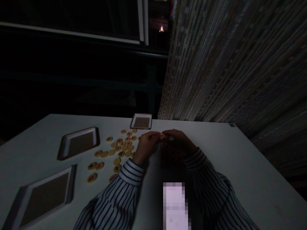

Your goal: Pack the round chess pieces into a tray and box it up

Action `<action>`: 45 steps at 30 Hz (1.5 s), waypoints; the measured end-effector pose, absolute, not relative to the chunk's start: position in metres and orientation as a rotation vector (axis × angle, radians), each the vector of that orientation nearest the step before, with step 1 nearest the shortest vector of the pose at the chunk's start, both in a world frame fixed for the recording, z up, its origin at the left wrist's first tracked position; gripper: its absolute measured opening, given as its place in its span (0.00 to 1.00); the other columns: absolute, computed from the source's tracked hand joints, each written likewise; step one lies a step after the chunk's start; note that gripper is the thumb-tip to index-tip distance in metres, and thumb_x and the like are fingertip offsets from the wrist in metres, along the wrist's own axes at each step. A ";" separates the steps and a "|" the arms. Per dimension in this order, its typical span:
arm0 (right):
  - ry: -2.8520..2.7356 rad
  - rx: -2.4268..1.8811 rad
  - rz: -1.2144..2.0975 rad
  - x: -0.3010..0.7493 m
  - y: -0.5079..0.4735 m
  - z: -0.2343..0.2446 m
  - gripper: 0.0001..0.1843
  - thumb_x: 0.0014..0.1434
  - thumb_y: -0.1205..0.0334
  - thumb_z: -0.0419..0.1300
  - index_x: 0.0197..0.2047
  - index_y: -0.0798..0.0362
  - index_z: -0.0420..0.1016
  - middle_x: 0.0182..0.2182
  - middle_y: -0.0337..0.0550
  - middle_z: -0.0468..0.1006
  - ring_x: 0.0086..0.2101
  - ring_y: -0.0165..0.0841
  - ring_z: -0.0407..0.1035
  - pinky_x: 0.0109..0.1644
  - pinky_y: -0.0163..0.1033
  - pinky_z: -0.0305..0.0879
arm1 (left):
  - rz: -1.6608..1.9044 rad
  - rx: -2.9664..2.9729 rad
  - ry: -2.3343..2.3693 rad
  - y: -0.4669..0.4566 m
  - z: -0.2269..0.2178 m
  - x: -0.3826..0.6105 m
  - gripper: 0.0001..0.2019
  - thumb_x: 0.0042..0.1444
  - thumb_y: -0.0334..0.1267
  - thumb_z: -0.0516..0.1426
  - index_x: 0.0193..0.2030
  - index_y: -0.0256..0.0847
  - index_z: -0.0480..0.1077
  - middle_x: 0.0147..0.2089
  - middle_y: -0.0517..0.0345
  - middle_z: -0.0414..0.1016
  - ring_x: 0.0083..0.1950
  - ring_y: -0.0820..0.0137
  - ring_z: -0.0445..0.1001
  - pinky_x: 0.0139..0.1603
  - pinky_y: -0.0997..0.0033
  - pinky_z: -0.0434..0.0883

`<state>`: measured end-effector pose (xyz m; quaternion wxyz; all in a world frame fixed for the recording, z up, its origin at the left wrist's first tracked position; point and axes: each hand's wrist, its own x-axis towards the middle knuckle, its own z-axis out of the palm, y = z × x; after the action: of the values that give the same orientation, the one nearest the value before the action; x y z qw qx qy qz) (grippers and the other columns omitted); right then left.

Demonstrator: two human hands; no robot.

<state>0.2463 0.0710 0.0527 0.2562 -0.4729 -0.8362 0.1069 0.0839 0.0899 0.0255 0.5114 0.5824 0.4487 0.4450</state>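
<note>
Between the fingertips of my two hands is a round Chinese chess piece (162, 135) with a red character, held just above the white table (240, 166). My left hand (148, 143) pinches it from the left. The fingers of my right hand (181, 140) close on its right side, with part of that hand in deep shadow. Something small and pale shows by the right fingers, too dim to name. Left of my hands lie several loose Chinese chess pieces (117, 148), some with red or dark characters, others plain side up. Dark shapes under my right hand are unclear.
Shallow rimmed trays stand at the table's back (131, 121), left (97, 137) and near left (70, 185). A strand curtain (203, 64) hangs along the right and back edge. A bright pixelated rectangle (176, 207) is at the bottom centre. The room is dark.
</note>
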 end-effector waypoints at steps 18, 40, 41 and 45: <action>-2.530 -1.750 0.184 0.254 0.072 0.040 0.13 0.58 0.57 0.50 0.37 0.51 0.74 0.32 0.46 0.77 0.34 0.35 0.71 0.34 0.35 0.60 | 0.933 1.816 1.300 0.092 0.018 0.076 0.10 0.47 0.36 0.53 0.33 0.39 0.74 0.33 0.52 0.77 0.36 0.65 0.73 0.40 0.67 0.67; -2.637 -1.771 0.179 0.251 0.072 0.041 0.16 0.59 0.57 0.48 0.40 0.53 0.74 0.35 0.47 0.76 0.37 0.34 0.69 0.39 0.34 0.59 | 0.722 2.027 1.338 0.091 0.017 0.076 0.14 0.51 0.36 0.50 0.39 0.36 0.73 0.38 0.49 0.77 0.40 0.65 0.73 0.42 0.68 0.67; -2.646 -1.776 0.188 0.251 0.073 0.040 0.16 0.59 0.57 0.48 0.40 0.53 0.74 0.36 0.47 0.76 0.37 0.34 0.69 0.39 0.34 0.59 | 0.702 2.035 1.348 0.091 0.018 0.076 0.14 0.51 0.36 0.50 0.39 0.35 0.73 0.38 0.49 0.77 0.40 0.66 0.73 0.43 0.69 0.67; -2.666 -1.771 0.194 0.251 0.074 0.038 0.17 0.60 0.56 0.46 0.40 0.52 0.74 0.35 0.46 0.76 0.37 0.33 0.69 0.38 0.34 0.59 | 0.675 2.042 1.346 0.091 0.020 0.076 0.14 0.52 0.36 0.50 0.40 0.35 0.73 0.39 0.49 0.77 0.40 0.67 0.73 0.42 0.71 0.67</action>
<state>0.2514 0.0740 0.0383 -0.0324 -0.5519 -0.8311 0.0605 0.0760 0.0906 0.0196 0.2975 0.7684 0.5066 0.2539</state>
